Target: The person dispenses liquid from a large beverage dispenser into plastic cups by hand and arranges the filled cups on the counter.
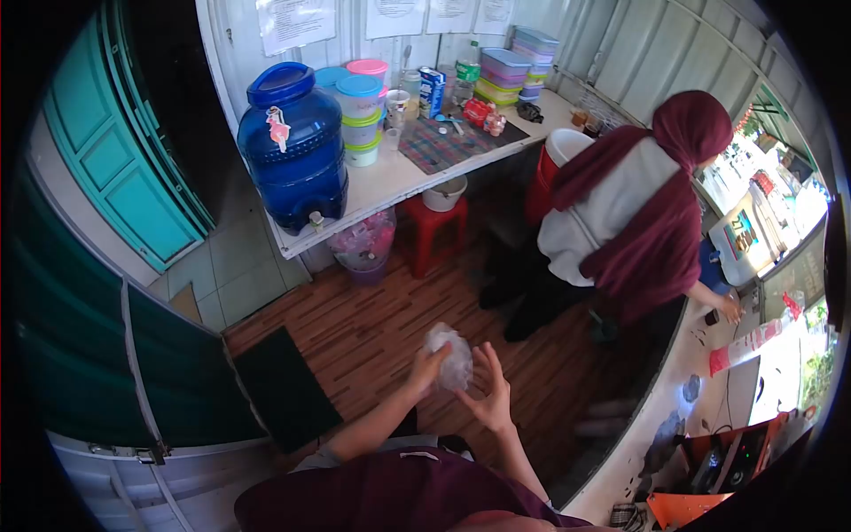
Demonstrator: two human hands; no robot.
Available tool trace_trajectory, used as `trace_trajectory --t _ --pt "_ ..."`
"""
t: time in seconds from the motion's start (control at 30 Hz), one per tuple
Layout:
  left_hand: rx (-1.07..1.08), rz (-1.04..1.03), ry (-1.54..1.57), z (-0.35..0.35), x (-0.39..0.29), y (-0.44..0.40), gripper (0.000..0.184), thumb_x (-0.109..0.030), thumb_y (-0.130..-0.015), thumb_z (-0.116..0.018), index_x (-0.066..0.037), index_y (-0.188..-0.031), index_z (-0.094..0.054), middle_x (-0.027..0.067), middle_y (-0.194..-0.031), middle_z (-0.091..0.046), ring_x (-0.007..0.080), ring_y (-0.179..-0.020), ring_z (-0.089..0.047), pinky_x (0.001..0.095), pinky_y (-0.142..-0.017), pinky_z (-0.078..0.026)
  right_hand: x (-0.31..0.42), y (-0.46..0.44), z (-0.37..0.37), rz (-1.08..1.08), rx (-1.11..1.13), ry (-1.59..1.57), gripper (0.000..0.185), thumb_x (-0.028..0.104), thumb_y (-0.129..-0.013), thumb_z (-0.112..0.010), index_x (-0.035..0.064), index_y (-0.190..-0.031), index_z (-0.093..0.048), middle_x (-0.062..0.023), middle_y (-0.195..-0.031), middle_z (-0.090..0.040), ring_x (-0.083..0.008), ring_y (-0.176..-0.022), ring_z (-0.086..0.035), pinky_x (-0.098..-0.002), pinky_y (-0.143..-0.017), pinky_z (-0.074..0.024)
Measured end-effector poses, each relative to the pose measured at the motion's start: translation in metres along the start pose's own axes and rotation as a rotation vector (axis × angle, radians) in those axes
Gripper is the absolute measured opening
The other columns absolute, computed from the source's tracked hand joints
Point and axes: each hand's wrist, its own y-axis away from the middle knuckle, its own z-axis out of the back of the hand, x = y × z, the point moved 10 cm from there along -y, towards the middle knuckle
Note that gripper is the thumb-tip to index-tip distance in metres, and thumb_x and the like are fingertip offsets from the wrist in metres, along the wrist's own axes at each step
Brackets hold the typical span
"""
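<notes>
Gripping a crumpled, translucent plastic bag (454,362) above the wood-patterned floor (355,332), the left hand (429,369) closes its fingers on one side, forearm angled up from below. The right hand (489,390) is open, fingers spread and raised, thumb at the bag's lower edge; contact there is unclear. Printed sheets (297,25) hang above the tabletop (383,191), their text too small to read, as is the lettering on the blue carton (432,92) and green-labelled bottle (466,74).
</notes>
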Motion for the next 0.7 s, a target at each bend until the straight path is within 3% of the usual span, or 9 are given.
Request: trace_trajectory --t 0.03,0.1,0.17,0.4,0.47,0.53,0.63,0.67,0.7 --pt "-0.063 0.000 0.103 0.023 0.000 -0.003 0.035 -0.021 -0.085 -0.057 -0.005 -0.115 -0.049 0.0088 -0.103 -0.057 0.0192 -0.093 -0.057 0.0320 -0.077 -0.048 0.001 -0.010 -0.006 -0.001 0.014 -0.005 0.090 0.010 -0.064 -0.075 0.0106 -0.138 -0.022 -0.0159 -0.140 -0.024 -0.0267 -0.130 -0.021 -0.0428 -0.099 -0.0309" --pt "-0.137 -0.008 0.208 0.049 -0.014 -0.002 0.030 -0.022 -0.087 -0.055 -0.005 -0.111 -0.052 0.0067 -0.097 -0.060 0.0183 -0.086 -0.060 0.0305 -0.073 -0.049 0.045 -0.026 -0.034 0.427 0.018 0.860 0.075 0.008 -0.064 -0.075 0.0086 -0.130 -0.040 -0.0148 -0.137 -0.030 -0.0269 -0.125 -0.031 -0.0411 -0.094 -0.0370" --pt "-0.100 0.235 0.117 0.057 -0.001 0.005 0.030 -0.027 -0.090 -0.047 -0.005 -0.110 -0.052 0.0067 -0.101 -0.060 0.0201 -0.088 -0.059 0.0317 -0.073 -0.050 0.034 -0.049 -0.051 0.400 0.038 0.803 0.060 0.007 -0.065 -0.074 0.0070 -0.121 -0.050 -0.0138 -0.132 -0.040 -0.0240 -0.116 -0.043 -0.0368 -0.091 -0.0400" --pt "-0.134 0.210 0.321 0.122 -0.004 -0.014 0.053 -0.048 -0.085 -0.044 -0.010 -0.123 -0.044 0.0103 -0.114 -0.053 0.0259 -0.101 -0.054 0.0408 -0.081 -0.046 -0.132 -0.154 -0.120 -0.276 0.536 -0.117 0.052 0.001 -0.069 -0.070 0.0028 -0.117 -0.051 -0.0096 -0.104 -0.059 -0.0152 -0.094 -0.055 -0.0293 -0.082 -0.0455" --pt "-0.586 0.353 0.285 0.174 0.006 -0.013 0.067 -0.056 -0.080 -0.046 -0.011 -0.130 -0.038 0.0141 -0.130 -0.038 0.0296 -0.120 -0.036 0.0458 -0.092 -0.037 -0.173 -0.205 -0.125 -0.325 0.358 -0.072 0.048 0.002 -0.069 -0.071 0.0010 -0.113 -0.053 -0.0070 -0.099 -0.060 -0.0145 -0.089 -0.057 -0.0277 -0.077 -0.0473" --pt "-0.689 0.038 -0.061 0.261 0.008 -0.030 0.077 -0.057 -0.078 -0.048 -0.006 -0.133 -0.031 0.0174 -0.140 -0.020 0.0314 -0.129 -0.019 0.0436 -0.100 -0.027 -0.227 -0.279 -0.124 -0.254 0.214 0.012 0.050 0.003 -0.068 -0.071 0.0012 -0.114 -0.052 -0.0073 -0.102 -0.059 -0.0149 -0.091 -0.056 -0.0283 -0.077 -0.0468" --pt "-1.024 0.070 -0.525 0.358 0.035 -0.001 0.080 -0.050 -0.078 -0.053 0.009 -0.127 -0.032 0.0239 -0.137 -0.019 0.0353 -0.122 -0.030 0.0373 -0.101 -0.024 -0.279 -0.381 -0.123 -0.207 -0.042 -0.068 0.056 0.006 -0.068 -0.072 0.0012 -0.118 -0.048 -0.0086 -0.109 -0.055 -0.0164 -0.097 -0.053 -0.0293 -0.079 -0.0456" --pt "-0.746 -0.043 -0.561 0.426 0.103 -0.018 0.070 -0.040 -0.078 -0.056 0.008 -0.125 -0.035 0.0192 -0.130 -0.033 0.0346 -0.117 -0.035 0.0359 -0.099 -0.024 -0.287 -0.411 -0.125 -0.259 -0.154 -0.215 0.059 0.009 -0.068 -0.072 0.0010 -0.120 -0.045 -0.0095 -0.113 -0.053 -0.0175 -0.100 -0.052 -0.0298 -0.081 -0.0449" --pt "-0.917 0.341 -1.076 0.383 0.060 0.020 0.069 -0.040 -0.075 -0.057 0.004 -0.124 -0.034 0.0220 -0.119 -0.041 0.0382 -0.109 -0.037 0.0492 -0.095 -0.029 -0.265 -0.426 -0.130 -0.321 -0.209 -0.207 0.058 0.011 -0.070 -0.070 0.0020 -0.121 -0.044 -0.0097 -0.115 -0.052 -0.0189 -0.101 -0.051 -0.0309 -0.082 -0.0443"
